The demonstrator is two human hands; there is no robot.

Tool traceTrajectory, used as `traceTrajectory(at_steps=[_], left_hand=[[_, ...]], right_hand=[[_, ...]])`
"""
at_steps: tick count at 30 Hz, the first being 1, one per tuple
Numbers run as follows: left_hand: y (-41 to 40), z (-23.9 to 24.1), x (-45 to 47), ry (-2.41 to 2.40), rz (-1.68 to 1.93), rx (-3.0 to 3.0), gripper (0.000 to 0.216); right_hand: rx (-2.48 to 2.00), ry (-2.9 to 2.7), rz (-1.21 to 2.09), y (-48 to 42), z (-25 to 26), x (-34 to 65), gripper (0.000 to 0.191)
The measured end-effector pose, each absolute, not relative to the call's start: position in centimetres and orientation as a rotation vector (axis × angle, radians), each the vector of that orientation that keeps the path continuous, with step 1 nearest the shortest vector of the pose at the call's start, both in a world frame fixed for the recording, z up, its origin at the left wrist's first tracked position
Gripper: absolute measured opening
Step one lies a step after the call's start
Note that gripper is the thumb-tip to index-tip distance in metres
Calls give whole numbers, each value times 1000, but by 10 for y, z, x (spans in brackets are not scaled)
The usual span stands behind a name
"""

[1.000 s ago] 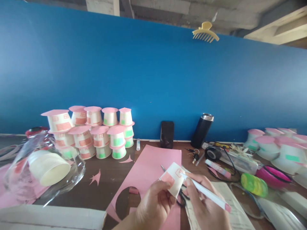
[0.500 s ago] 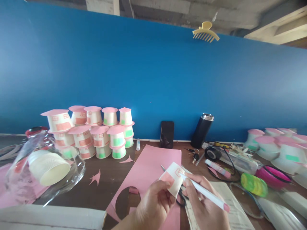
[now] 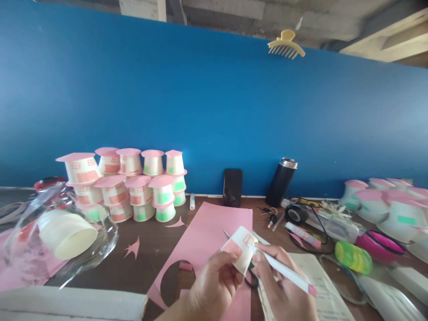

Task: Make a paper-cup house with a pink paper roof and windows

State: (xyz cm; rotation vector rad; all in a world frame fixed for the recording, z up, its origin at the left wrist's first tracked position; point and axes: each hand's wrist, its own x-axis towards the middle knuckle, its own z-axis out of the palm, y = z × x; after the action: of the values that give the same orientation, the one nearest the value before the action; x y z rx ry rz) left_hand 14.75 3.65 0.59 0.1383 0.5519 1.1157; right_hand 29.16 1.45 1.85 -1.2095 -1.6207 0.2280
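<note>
My left hand (image 3: 219, 281) is closed around a white paper cup (image 3: 246, 254), which it holds tilted above a pink paper sheet (image 3: 224, 218). The cup carries a coloured pink patch and a small pink window outline. My right hand (image 3: 284, 285) grips a white marker pen (image 3: 284, 268) with a pink end, its tip touching the cup beside the window outline. Partly hidden behind the cup and hands lies a pair of scissors (image 3: 251, 281). A round hole is cut from the sheet, with a small pink cap (image 3: 186, 265) at it.
Stacked paper cups (image 3: 110, 191) with pink paper tops stand at left, near a plastic bag of nested cups (image 3: 72, 234). A phone (image 3: 232, 188) and a black flask (image 3: 281, 182) stand by the blue partition. Keys, a glue stick (image 3: 303, 235) and more topped cups (image 3: 406, 218) lie right.
The pen tip has shifted slightly left and down on the cup, and a line has been added inside the window outline. Both hands keep their hold.
</note>
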Motion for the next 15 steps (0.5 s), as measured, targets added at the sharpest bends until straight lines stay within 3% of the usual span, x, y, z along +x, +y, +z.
traceTrajectory(at_steps=[15], left_hand=[[38, 3, 147, 535, 1126, 121, 7]], right_hand=[[-1226, -1602, 335, 15, 8, 292, 14]])
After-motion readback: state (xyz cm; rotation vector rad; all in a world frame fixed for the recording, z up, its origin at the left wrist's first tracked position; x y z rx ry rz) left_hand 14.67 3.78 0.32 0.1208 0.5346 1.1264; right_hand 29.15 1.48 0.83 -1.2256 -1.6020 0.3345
